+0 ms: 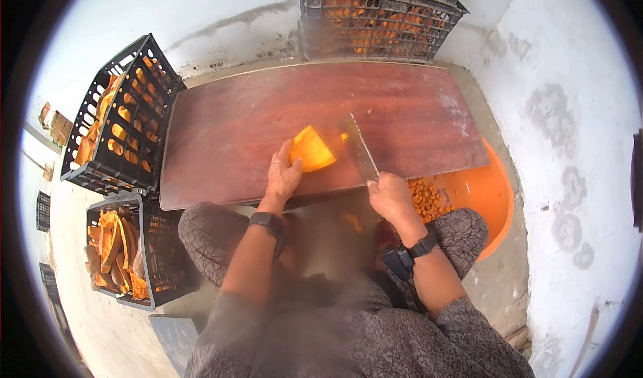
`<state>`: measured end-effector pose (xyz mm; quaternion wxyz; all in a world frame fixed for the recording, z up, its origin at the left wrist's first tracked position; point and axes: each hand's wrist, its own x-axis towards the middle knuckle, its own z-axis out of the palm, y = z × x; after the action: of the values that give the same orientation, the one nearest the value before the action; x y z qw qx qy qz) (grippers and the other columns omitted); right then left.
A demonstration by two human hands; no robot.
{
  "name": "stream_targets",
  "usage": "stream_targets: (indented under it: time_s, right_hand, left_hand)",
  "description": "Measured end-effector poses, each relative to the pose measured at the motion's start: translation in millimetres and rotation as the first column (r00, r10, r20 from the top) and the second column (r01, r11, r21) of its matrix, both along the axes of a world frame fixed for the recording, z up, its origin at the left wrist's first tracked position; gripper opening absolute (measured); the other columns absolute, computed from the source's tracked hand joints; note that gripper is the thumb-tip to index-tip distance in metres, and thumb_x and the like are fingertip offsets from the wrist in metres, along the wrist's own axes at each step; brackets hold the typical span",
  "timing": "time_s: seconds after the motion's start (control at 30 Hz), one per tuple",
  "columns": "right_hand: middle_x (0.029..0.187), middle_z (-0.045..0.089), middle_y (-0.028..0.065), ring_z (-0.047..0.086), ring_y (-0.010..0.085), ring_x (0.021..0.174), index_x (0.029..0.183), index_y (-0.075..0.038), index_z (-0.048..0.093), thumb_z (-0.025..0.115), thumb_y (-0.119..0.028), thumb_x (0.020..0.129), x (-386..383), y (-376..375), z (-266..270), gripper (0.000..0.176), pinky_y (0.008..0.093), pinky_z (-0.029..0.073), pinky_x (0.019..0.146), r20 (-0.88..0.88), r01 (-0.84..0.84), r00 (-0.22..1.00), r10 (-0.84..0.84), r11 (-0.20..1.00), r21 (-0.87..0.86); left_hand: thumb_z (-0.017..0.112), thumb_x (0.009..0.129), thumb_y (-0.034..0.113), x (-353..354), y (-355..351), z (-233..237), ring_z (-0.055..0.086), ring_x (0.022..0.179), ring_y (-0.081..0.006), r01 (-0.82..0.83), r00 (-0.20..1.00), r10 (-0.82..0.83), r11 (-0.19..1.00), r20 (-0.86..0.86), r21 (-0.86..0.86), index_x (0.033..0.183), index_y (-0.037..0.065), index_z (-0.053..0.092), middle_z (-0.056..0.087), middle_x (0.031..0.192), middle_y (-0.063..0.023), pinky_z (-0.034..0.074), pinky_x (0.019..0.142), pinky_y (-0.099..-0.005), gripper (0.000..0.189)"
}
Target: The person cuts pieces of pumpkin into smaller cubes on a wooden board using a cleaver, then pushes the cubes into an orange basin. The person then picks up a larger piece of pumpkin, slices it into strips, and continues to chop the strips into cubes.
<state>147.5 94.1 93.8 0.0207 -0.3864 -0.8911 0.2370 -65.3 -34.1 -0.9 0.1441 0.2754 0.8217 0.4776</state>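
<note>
A thick orange piece of pumpkin (312, 149) rests on the reddish board (234, 130), and my left hand (284, 172) grips its left side. My right hand (391, 196) is closed round the handle of a kitchen knife (362, 149). The blade points away from me, a little to the right of the pumpkin and apart from it. Between the two lies a small orange bit (344, 137) on the board. Most of the knife's handle is hidden inside my fist.
An orange tub (494, 197) with diced pumpkin (429, 198) stands under the board's right end. Black crates of pumpkin pieces stand at the left, one upper (134, 120) and one lower (164, 251). More stacked crates (378, 26) are behind the board. A white wall (569, 143) bounds the right.
</note>
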Motion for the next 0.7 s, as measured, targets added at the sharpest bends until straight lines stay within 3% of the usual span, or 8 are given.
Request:
stream_targets:
  time_s: [0.03, 0.27, 0.33, 0.47, 0.57, 0.63, 0.67, 0.7]
  right_hand:
    - [0.088, 0.064, 0.0282, 0.062, 0.0447, 0.087, 0.088, 0.006, 0.064, 0.057, -0.024, 0.088, -0.5, -1.6, 1.0, 0.031, 0.0496, 0.048, 0.079, -0.002, -0.005, 1.0, 0.005, 1.0, 0.007]
    - [0.088, 0.065, 0.027, 0.063, 0.0444, 0.087, 0.09, 0.005, 0.065, 0.06, -0.024, 0.088, 3.3, -8.1, -6.2, 0.03, 0.0495, 0.049, 0.079, 0.052, -0.029, 0.998, 0.026, 0.997, 0.065]
    - [0.087, 0.065, 0.0275, 0.063, 0.0447, 0.087, 0.089, 0.005, 0.066, 0.06, -0.023, 0.087, 3.5, -9.0, -6.2, 0.029, 0.0496, 0.049, 0.079, 0.044, -0.032, 0.999, 0.028, 0.996, 0.088]
    - [0.085, 0.064, 0.0303, 0.063, 0.0455, 0.086, 0.085, 0.007, 0.066, 0.059, -0.021, 0.085, 0.1, -8.5, -6.6, 0.029, 0.0497, 0.049, 0.08, 0.044, -0.016, 0.999, 0.014, 0.998, 0.055]
    - [0.081, 0.064, 0.0303, 0.064, 0.045, 0.084, 0.084, 0.008, 0.066, 0.059, -0.02, 0.085, -5.9, -8.5, -3.2, 0.029, 0.0494, 0.05, 0.078, 0.074, -0.007, 0.997, 0.004, 0.999, 0.034]
    - [0.078, 0.064, 0.0297, 0.065, 0.0443, 0.081, 0.084, 0.008, 0.066, 0.058, -0.02, 0.085, -7.9, -4.8, -4.4, 0.029, 0.0492, 0.05, 0.077, 0.12, -0.01, 0.993, 0.008, 1.0, 0.016]
    - [0.075, 0.064, 0.0286, 0.065, 0.0436, 0.076, 0.083, 0.008, 0.066, 0.058, -0.02, 0.085, -8.4, -2.3, -6.9, 0.029, 0.0487, 0.051, 0.074, 0.109, -0.007, 0.994, 0.006, 1.0, 0.011]
    - [0.071, 0.064, 0.0274, 0.066, 0.0428, 0.072, 0.083, 0.008, 0.066, 0.058, -0.02, 0.086, -8.2, -0.4, -10.3, 0.029, 0.0482, 0.052, 0.072, 0.098, -0.004, 0.995, 0.004, 1.0, 0.004]
  left_hand:
    - [0.056, 0.087, 0.007, 2.4, 0.0, 3.2, 0.05, 0.123, -0.0335, 0.022, 0.999, -0.02, 0.998, 0.046, -0.052, 0.141, 0.003, 0.041, 0.052, 0.129, -0.0241, 0.039, 0.106, -0.0364, 0.056]
    - [0.057, 0.087, 0.008, 8.7, 3.1, 12.0, 0.051, 0.123, -0.0327, 0.06, 0.997, -0.054, 0.991, 0.055, -0.123, 0.142, 0.003, 0.041, 0.049, 0.131, -0.0237, 0.04, 0.105, -0.0362, 0.057]
    - [0.059, 0.082, 0.021, 4.6, 3.7, -9.6, 0.054, 0.115, -0.0388, 0.028, 0.997, -0.029, 0.999, -0.076, -0.021, 0.139, 0.009, 0.045, 0.055, 0.12, -0.0263, 0.043, 0.1, -0.0427, 0.059]
    - [0.057, 0.085, 0.025, -0.2, 6.2, -45.3, 0.052, 0.117, -0.0385, 0.026, 0.996, -0.015, 0.99, -0.083, 0.142, 0.136, 0.006, 0.046, 0.054, 0.123, -0.026, 0.041, 0.102, -0.0425, 0.056]
    - [0.056, 0.088, 0.029, -0.7, 8.0, -44.0, 0.055, 0.112, -0.0392, -0.021, 0.995, 0.042, 0.977, -0.094, 0.214, 0.128, 0.003, 0.052, 0.058, 0.118, -0.0264, 0.043, 0.097, -0.0441, 0.048]
    - [0.056, 0.089, 0.033, 7.8, -0.3, -1.4, 0.061, 0.099, -0.041, -0.075, 0.994, 0.081, 0.993, -0.071, 0.088, 0.112, 0.002, 0.058, 0.065, 0.1, -0.025, 0.047, 0.087, -0.0466, 0.038]
    - [0.056, 0.089, 0.033, 7.8, 0.4, 4.3, 0.061, 0.099, -0.041, -0.072, 0.995, 0.077, 0.994, -0.066, 0.078, 0.112, 0.002, 0.058, 0.065, 0.1, -0.025, 0.047, 0.087, -0.0466, 0.038]
    - [0.059, 0.089, 0.029, 7.0, 1.8, 7.3, 0.064, 0.091, -0.0386, -0.11, 0.986, 0.11, 0.994, -0.125, 0.005, 0.104, 0.001, 0.059, 0.066, 0.09, -0.0235, 0.049, 0.081, -0.044, 0.032]
